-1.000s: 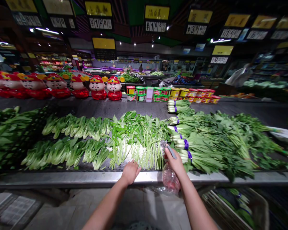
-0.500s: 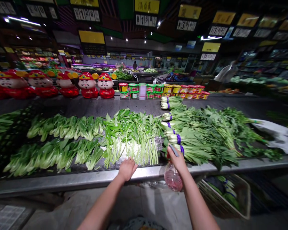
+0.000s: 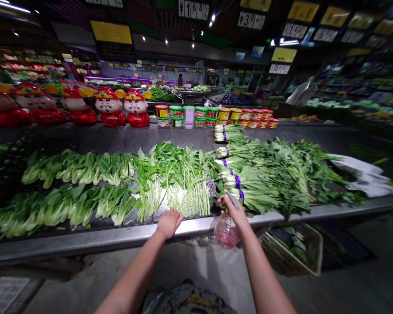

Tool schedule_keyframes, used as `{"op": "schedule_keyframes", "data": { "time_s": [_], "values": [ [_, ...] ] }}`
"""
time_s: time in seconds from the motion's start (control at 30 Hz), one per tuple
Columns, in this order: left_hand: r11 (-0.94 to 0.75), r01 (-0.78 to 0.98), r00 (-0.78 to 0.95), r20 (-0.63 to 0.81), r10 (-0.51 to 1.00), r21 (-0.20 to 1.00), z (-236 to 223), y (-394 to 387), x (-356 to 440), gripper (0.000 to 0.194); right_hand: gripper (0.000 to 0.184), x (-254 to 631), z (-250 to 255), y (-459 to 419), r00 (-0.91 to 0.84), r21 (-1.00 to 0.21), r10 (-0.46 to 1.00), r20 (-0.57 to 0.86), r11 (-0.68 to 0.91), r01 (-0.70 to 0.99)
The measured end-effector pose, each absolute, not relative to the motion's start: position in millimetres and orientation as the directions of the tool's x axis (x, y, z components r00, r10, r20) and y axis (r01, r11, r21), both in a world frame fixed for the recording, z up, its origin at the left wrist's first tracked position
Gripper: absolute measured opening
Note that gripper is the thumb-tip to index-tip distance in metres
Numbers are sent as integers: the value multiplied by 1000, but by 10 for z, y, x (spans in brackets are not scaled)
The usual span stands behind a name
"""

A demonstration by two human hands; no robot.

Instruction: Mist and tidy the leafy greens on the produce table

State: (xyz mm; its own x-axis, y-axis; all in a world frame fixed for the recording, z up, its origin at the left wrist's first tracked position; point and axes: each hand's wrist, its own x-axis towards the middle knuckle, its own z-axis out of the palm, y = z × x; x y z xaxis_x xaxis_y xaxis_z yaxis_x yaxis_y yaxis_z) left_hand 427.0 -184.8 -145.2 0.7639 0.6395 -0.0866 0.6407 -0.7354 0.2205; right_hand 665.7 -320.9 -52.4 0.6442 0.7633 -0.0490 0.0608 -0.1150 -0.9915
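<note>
My right hand (image 3: 236, 213) is wrapped around the neck of a clear spray bottle (image 3: 225, 233) with a grey head and some pinkish liquid low inside. It hangs upright in front of the metal rail, close to bundled greens (image 3: 262, 185) tied with purple bands. My left hand (image 3: 169, 223) rests on the shelf's metal rail (image 3: 118, 239), fingers lying forward and thumb apart, holding nothing. Just beyond its fingers are the stems of loose leafy greens (image 3: 177, 174) on a perforated metal tray. Two rows of bok choy (image 3: 72, 205) lie to the left.
Red figurine jars (image 3: 136, 109) and stacked small tubs (image 3: 199, 115) line the back ledge. White plastic (image 3: 363, 174) lies at the right end. Below the rail stands a crate (image 3: 319, 253) with greens. Price signs (image 3: 193, 11) hang overhead.
The view has tilted down and turned slightly right, so the scene sits higher and further left. More of my right fingers shows beside the spray head. My left hand stays on the rail.
</note>
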Motion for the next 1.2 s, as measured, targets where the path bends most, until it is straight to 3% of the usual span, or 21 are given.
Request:
{"op": "schedule_keyframes", "data": {
  "time_s": [0.27,0.47,0.87,1.1,1.2],
  "values": [
    [-732,644,762,-99,640,222,-1433,-1858,4275,47,58,6687,-651,-3312,560,-935,827,48,-160,317],
    [-730,643,762,-98,640,234,-1427,-1861,4278,45,60,6686,-850,-3426,492,-922,869,-47,-227,314],
    [-734,644,763,-107,638,215,-1419,-1859,4281,48,55,6735,-842,-3452,503,-894,864,-15,-237,381],
    [-731,647,760,-117,639,215,-1443,-1853,4275,48,55,6700,-941,-3464,306,-879,946,-108,-235,415],
    [-726,650,757,-113,643,226,-1475,-1847,4275,45,54,6672,-967,-3442,312,-876,942,-126,-253,410]
  ]
}}
